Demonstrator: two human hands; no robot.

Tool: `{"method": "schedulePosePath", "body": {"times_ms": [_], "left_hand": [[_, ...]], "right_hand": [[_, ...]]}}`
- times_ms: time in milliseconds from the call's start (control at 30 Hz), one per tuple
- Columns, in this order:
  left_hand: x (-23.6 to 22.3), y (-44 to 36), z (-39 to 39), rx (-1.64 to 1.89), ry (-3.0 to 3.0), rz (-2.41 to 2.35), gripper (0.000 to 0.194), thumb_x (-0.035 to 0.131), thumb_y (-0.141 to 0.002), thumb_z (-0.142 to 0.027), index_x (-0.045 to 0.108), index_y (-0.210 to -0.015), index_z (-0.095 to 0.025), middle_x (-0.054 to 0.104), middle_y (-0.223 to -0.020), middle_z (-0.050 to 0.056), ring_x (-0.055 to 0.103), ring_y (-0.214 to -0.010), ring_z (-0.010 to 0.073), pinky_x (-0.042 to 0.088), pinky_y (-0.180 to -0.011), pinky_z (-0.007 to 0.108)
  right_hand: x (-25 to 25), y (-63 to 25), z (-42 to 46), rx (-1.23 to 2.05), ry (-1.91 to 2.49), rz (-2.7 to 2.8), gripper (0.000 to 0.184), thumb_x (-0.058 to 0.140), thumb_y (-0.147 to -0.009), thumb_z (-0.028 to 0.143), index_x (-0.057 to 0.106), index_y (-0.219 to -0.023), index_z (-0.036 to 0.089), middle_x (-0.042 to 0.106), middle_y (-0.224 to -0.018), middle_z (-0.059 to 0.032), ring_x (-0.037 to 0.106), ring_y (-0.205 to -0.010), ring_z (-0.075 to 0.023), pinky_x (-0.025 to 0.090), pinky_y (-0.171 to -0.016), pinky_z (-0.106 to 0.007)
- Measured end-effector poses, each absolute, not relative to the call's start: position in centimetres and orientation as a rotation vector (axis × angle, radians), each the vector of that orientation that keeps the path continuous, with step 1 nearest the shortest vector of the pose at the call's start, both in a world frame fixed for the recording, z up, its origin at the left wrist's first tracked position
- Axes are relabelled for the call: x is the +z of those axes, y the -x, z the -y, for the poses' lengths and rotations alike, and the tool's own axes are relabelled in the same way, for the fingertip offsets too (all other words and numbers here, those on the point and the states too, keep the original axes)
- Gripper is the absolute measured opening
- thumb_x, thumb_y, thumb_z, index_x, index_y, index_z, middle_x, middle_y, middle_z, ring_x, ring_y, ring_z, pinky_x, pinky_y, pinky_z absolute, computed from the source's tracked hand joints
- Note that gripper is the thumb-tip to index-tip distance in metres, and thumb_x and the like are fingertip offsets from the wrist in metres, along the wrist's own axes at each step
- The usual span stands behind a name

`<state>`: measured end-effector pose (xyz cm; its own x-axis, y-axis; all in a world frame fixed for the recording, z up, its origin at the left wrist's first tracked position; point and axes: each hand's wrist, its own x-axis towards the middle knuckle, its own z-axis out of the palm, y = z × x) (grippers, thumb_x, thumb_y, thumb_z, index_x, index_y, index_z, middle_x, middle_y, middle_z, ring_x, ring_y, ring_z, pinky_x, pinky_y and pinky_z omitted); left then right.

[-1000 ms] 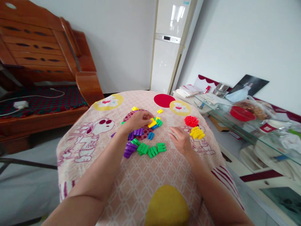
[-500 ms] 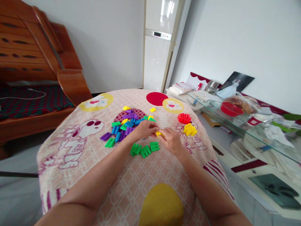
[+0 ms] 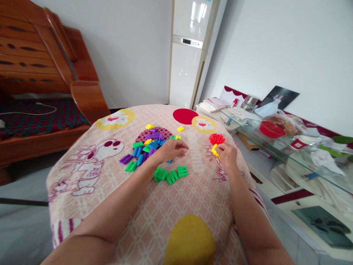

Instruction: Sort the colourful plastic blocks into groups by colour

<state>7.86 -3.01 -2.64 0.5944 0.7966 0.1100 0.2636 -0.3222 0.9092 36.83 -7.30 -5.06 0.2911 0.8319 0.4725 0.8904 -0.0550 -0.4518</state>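
Note:
My right hand (image 3: 226, 154) is closed at the right side of the table, its fingertips on yellow plastic blocks (image 3: 214, 150). The hand covers most of this yellow group, so I cannot tell which pieces it grips. Just behind lies a cluster of red blocks (image 3: 217, 138). My left hand (image 3: 174, 149) hovers mid-table with loosely curved fingers a little apart and nothing visible in them. Beside it spreads a mixed pile of purple blocks (image 3: 151, 151), blue blocks (image 3: 140, 159) and other colours. Several green blocks (image 3: 171, 177) lie nearer me.
A patterned cloth (image 3: 132, 206) covers the round table. One small yellow piece (image 3: 180, 129) sits apart toward the back. To the right stands a glass-topped cabinet (image 3: 292, 156) with a red bowl (image 3: 272, 129). A wooden bench (image 3: 88, 99) is at the left.
My hands have come apart. The right hand has moved right from the middle, with yellow, to the yellow group. My left hand has stayed near the pile, and its fingers have loosened.

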Motion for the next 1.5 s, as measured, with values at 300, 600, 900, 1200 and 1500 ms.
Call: {"method": "schedulePosePath", "body": {"times_ms": [300,600,900,1200,1500], "left_hand": [[-3.5,-6.4,1.3,0.742,-1.859,-0.969,0.019,0.061,-0.081,-0.027,0.07,-0.092,-0.015,0.071,-0.069,0.002,0.07,-0.064,0.0147,0.057,-0.063,0.025],[-3.9,-4.6,-0.1,0.783,-2.123,-1.273,0.02,0.06,-0.077,-0.025,0.072,-0.09,-0.015,0.075,-0.082,0.004,0.07,-0.078,0.019,0.054,-0.072,0.026],[-2.9,0.8,-8.2,0.845,-1.945,-2.016,0.049,0.053,-0.08,-0.015,0.064,-0.128,-0.011,0.069,-0.123,0.017,0.064,-0.114,0.0289,0.049,-0.098,0.036],[-3.7,-0.2,-10.9,0.555,-2.152,-1.927,0.031,0.066,-0.073,-0.025,0.076,-0.102,-0.019,0.076,-0.101,0.009,0.068,-0.1,0.0258,0.051,-0.085,0.027],[-2.1,-2.3,-5.7,0.704,-2.309,-1.491,0.03,0.069,-0.064,-0.021,0.078,-0.093,-0.017,0.075,-0.088,0.006,0.067,-0.081,0.0225,0.051,-0.075,0.028]], "right_hand": [[-5.6,-36.2,7.4,-0.349,2.223,1.651,0.018,0.064,-0.083,0.028,0.08,-0.085,0.02,0.076,-0.082,-0.0136,0.067,-0.073,-0.0224,0.04,-0.062,-0.03],[-4.4,-35.0,8.5,-0.417,2.074,1.634,0.03,0.055,-0.091,0.038,0.077,-0.089,0.018,0.075,-0.083,-0.013,0.062,-0.07,-0.0215,0.033,-0.063,-0.031],[-5.0,-34.8,8.6,-0.416,1.823,1.682,0.038,0.045,-0.093,0.039,0.072,-0.075,0.019,0.072,-0.072,-0.0099,0.056,-0.064,-0.019,0.031,-0.063,-0.03],[-5.9,-34.1,8.2,-0.31,1.723,1.793,0.033,0.049,-0.09,0.035,0.074,-0.077,0.018,0.074,-0.077,-0.011,0.062,-0.069,-0.0197,0.035,-0.064,-0.028],[-5.9,-32.5,8.4,-0.081,1.598,1.829,0.027,0.053,-0.086,0.032,0.072,-0.072,0.019,0.071,-0.069,-0.0063,0.06,-0.064,-0.0168,0.039,-0.063,-0.027]]}}
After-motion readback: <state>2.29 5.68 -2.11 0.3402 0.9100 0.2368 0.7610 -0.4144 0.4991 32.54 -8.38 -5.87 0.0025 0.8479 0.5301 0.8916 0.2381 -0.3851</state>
